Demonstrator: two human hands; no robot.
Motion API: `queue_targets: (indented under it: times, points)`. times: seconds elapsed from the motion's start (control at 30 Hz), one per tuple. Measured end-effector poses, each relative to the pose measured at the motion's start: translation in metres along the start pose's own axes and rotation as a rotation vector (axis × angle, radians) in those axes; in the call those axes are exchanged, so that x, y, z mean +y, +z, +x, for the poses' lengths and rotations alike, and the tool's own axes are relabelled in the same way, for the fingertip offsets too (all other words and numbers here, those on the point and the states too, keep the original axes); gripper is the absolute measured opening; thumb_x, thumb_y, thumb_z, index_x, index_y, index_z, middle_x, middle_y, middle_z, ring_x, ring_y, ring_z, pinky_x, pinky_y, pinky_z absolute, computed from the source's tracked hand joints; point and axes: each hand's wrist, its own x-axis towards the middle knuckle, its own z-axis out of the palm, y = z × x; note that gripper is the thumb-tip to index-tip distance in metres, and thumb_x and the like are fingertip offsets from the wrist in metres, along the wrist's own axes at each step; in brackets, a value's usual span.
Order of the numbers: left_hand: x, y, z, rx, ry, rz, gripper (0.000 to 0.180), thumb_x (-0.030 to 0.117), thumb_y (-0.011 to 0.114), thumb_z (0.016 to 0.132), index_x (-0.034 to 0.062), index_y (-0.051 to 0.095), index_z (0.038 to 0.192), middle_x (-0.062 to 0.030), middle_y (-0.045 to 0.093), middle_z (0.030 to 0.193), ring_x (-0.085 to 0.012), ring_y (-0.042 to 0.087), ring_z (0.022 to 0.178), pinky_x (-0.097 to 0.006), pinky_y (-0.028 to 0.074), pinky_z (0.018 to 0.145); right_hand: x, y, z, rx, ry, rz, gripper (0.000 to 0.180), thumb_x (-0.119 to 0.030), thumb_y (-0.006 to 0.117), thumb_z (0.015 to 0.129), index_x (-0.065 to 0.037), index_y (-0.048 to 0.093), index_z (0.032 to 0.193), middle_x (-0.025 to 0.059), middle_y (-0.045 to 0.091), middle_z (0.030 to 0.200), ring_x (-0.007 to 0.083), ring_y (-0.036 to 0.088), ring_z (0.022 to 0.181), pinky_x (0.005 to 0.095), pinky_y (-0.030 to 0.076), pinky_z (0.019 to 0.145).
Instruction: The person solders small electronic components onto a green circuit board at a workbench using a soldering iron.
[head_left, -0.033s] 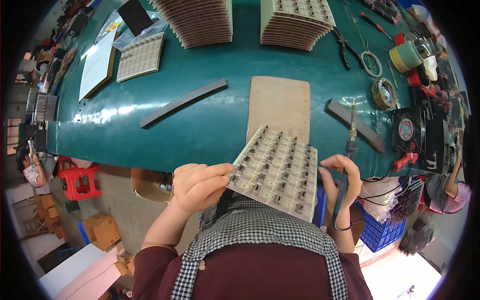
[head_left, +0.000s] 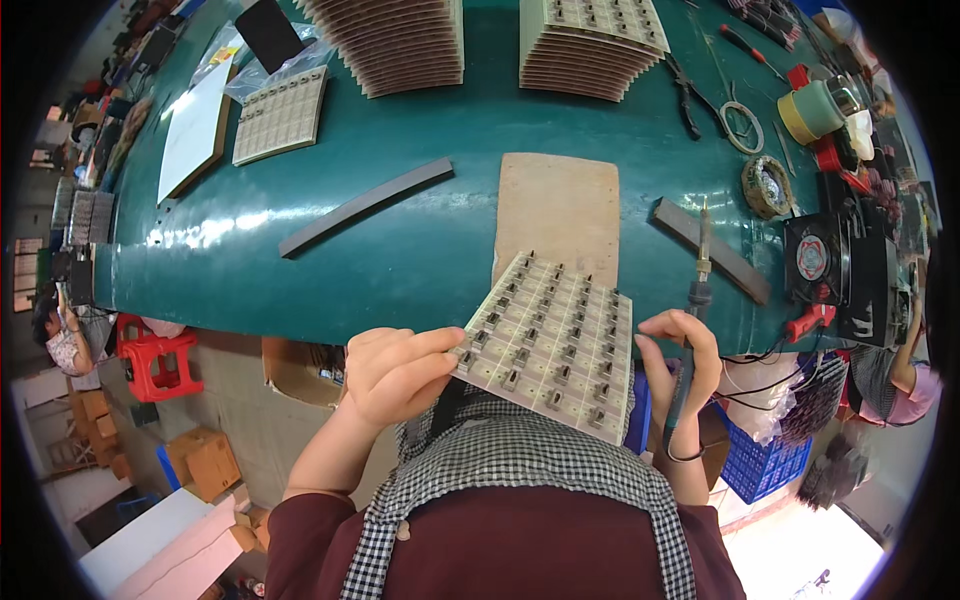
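Observation:
My left hand [head_left: 398,375] is closed on the left edge of a pale circuit board panel [head_left: 540,360]. Rows of small dark switch-like parts stand up from the panel, which tilts over the near edge of the table. A soldering iron [head_left: 697,300] sits in my right hand [head_left: 683,365], its tip pointing up and away from me. The fingers of that hand curl around its dark handle, just right of the panel and apart from the iron's tip. Beneath the panel's far edge lies a tan board [head_left: 558,205].
Two tall stacks of similar panels [head_left: 400,50] stand at the back of the green table [head_left: 400,270]. Grey bars [head_left: 370,205] lie left and right of the tan board. Pliers [head_left: 686,100], a solder-coloured coil [head_left: 741,127] and a small fan [head_left: 815,258] are at the right.

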Motion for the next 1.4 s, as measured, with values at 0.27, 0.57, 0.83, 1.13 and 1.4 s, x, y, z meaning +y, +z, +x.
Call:
queue_targets:
  times: [0.27, 0.57, 0.83, 1.13, 1.4]
  points:
    - [0.006, -0.004, -0.002, -0.018, 0.09, 0.095, 0.032, 0.002, 0.07, 0.059, 0.0049, 0.055, 0.087, -0.0114, 0.065, 0.088, -0.0115, 0.044, 0.043, -0.022, 0.032, 0.038, 0.004, 0.001, -0.001, -0.064, -0.082, -0.087, 0.049, 0.012, 0.067, 0.064, -0.006, 0.053, 0.107, 0.0085, 0.064, 0.078, 0.0214, 0.059, 0.069, 0.029, 0.046, 0.063]
    - [0.007, -0.005, -0.006, -0.028, 0.126, 0.099, 0.03, 0.004, 0.068, 0.062, 0.0038, 0.054, 0.089, -0.0132, 0.064, 0.087, -0.0115, 0.045, 0.044, -0.023, 0.033, 0.039, 0.002, 0.012, -0.002, -0.098, -0.111, 0.023, 0.051, 0.012, 0.068, 0.061, -0.006, 0.053, 0.107, 0.0084, 0.062, 0.078, 0.023, 0.059, 0.069, 0.0294, 0.046, 0.059]
    - [0.011, -0.007, -0.013, -0.013, 0.126, 0.128, 0.027, 0.001, 0.065, 0.064, 0.0048, 0.054, 0.089, -0.0125, 0.065, 0.086, -0.0113, 0.045, 0.044, -0.022, 0.034, 0.04, 0.004, 0.016, 0.001, -0.047, -0.098, 0.019, 0.05, 0.01, 0.069, 0.061, -0.006, 0.053, 0.106, 0.0093, 0.061, 0.077, 0.0235, 0.058, 0.067, 0.0298, 0.045, 0.058]
    - [0.007, -0.012, -0.021, 0.04, -0.029, 0.079, 0.024, -0.006, 0.058, 0.065, 0.0047, 0.051, 0.085, -0.0139, 0.067, 0.083, -0.0116, 0.046, 0.042, -0.023, 0.034, 0.037, 0.007, 0.024, 0.01, -0.049, -0.136, 0.034, 0.049, 0.009, 0.069, 0.063, -0.006, 0.053, 0.107, 0.0096, 0.061, 0.077, 0.0226, 0.058, 0.067, 0.0297, 0.045, 0.058]
    - [0.0, -0.013, -0.023, 0.164, -0.141, 0.063, 0.02, -0.009, 0.058, 0.071, 0.003, 0.051, 0.085, -0.0174, 0.066, 0.081, -0.0193, 0.061, 0.055, -0.025, 0.044, 0.046, 0.009, 0.03, 0.019, -0.042, -0.121, 0.024, 0.049, 0.009, 0.068, 0.063, -0.007, 0.054, 0.107, 0.0084, 0.063, 0.079, 0.0228, 0.059, 0.067, 0.03, 0.046, 0.058]
